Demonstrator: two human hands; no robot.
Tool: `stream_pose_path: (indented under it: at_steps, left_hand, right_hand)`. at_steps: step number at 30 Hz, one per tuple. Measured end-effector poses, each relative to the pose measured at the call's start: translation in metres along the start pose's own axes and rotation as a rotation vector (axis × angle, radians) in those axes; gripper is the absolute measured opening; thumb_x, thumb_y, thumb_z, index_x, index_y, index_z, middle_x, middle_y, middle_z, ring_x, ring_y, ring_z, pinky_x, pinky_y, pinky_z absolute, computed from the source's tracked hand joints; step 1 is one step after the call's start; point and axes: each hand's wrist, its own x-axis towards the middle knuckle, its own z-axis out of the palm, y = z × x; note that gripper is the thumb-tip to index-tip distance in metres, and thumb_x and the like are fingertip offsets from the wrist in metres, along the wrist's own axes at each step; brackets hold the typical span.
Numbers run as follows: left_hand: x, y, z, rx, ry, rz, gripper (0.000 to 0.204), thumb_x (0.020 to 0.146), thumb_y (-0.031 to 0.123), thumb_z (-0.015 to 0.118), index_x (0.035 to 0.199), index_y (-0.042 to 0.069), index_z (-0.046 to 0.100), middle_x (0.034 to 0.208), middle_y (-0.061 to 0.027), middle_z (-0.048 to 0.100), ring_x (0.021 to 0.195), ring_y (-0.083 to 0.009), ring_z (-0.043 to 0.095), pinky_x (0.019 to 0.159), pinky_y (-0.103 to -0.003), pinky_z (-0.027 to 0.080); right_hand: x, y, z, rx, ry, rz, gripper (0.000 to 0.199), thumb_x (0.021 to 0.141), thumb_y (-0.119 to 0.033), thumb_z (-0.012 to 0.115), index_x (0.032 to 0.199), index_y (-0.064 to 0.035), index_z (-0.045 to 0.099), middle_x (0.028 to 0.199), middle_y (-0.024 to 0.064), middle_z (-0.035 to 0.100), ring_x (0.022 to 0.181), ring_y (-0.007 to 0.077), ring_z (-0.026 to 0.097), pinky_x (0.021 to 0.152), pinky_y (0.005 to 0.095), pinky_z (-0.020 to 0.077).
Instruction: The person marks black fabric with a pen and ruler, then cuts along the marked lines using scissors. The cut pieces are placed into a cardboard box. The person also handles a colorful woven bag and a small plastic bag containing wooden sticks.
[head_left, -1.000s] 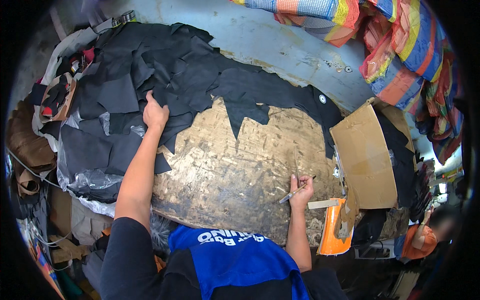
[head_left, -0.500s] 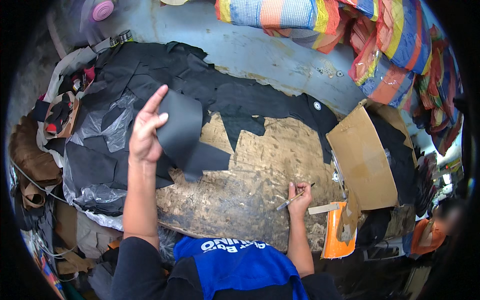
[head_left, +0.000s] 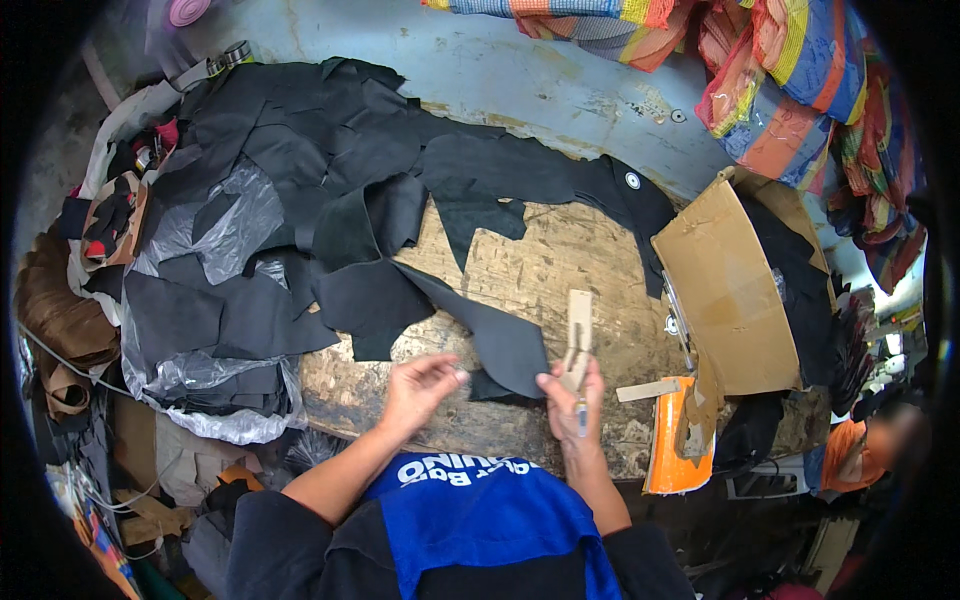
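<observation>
My right hand (head_left: 578,405) is closed round a narrow, notched beige cardboard pattern piece (head_left: 579,315), which stands up from the fingers. A slim pen (head_left: 582,418) is held in the same hand, lying along the palm. The thumb side touches, or nearly touches, the edge of a black leather sheet (head_left: 510,350). That sheet curls and twists from the middle of the wooden table (head_left: 590,250) toward me. Left of its curled end is my left hand (head_left: 422,388), fingers bent and a little apart, with nothing visible between them.
Black leather pieces (head_left: 280,130) and clear plastic (head_left: 210,240) cover the table's left and back. At right stands an open cardboard box (head_left: 725,290), with an orange sheet (head_left: 680,450) near its front. Striped woven sacks (head_left: 780,130) hang at the back right.
My left hand has let go of the raised leather and come down toward me. The leather now lies folded across the table. My right hand has gained the cardboard piece beside the pen.
</observation>
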Motion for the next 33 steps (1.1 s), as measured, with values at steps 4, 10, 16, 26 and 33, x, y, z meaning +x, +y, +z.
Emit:
stream_pose_path:
  at_steps: [4,10,16,26,33]
  left_hand:
    - [0.040,0.019,-0.035,0.938,0.650,0.493,0.096,0.056,0.036,0.086,0.135,0.009,0.039,0.132,-0.0200,0.041,0.126,-0.0341,0.037,0.096,-0.048,0.034]
    - [0.109,0.032,-0.065,1.008,0.615,0.202,0.094,0.060,0.038,0.082,0.137,0.009,0.038,0.130,-0.0215,0.048,0.118,-0.0371,0.048,0.095,-0.049,0.038]
    - [0.157,0.097,-0.191,0.797,0.832,0.450,0.060,0.068,0.029,0.077,0.114,-0.005,0.059,0.114,-0.0244,0.061,0.109,-0.0361,0.058,0.093,-0.039,0.045]
    - [0.146,0.143,-0.203,1.124,0.838,0.475,0.073,0.068,0.051,0.075,0.113,-0.003,0.054,0.092,-0.0224,0.065,0.085,-0.0339,0.064,0.076,-0.043,0.050]
    - [0.114,0.041,-0.029,1.038,0.075,0.049,0.048,0.068,0.034,0.080,0.089,-0.004,0.060,0.082,-0.0146,0.063,0.082,-0.0260,0.063,0.075,-0.036,0.050]
  right_hand:
    - [0.009,-0.029,-0.023,-0.053,0.023,-0.036,0.044,0.067,0.014,0.066,0.100,-0.0064,0.045,0.086,0.0008,0.052,0.080,0.0089,0.051,0.074,0.0220,0.0430]
    - [0.015,-0.044,-0.021,-0.129,0.018,-0.127,0.042,0.067,0.014,0.064,0.097,-0.0071,0.045,0.085,0.0009,0.051,0.079,0.0085,0.049,0.072,0.0212,0.0421]
    - [0.040,-0.070,-0.055,-0.163,0.164,-0.262,0.037,0.066,0.012,0.061,0.095,-0.0071,0.047,0.083,0.0000,0.050,0.076,0.0089,0.048,0.068,0.0196,0.0402]
    - [0.052,-0.038,-0.133,-0.537,0.342,-0.211,0.039,0.062,0.011,0.070,0.087,-0.0077,0.047,0.081,-0.0010,0.047,0.073,0.0084,0.046,0.067,0.0211,0.0398]
    - [0.058,-0.060,-0.121,-0.680,0.303,-0.318,0.043,0.065,0.012,0.071,0.094,-0.0056,0.044,0.094,0.0079,0.054,0.092,0.0148,0.053,0.086,0.0278,0.0435]
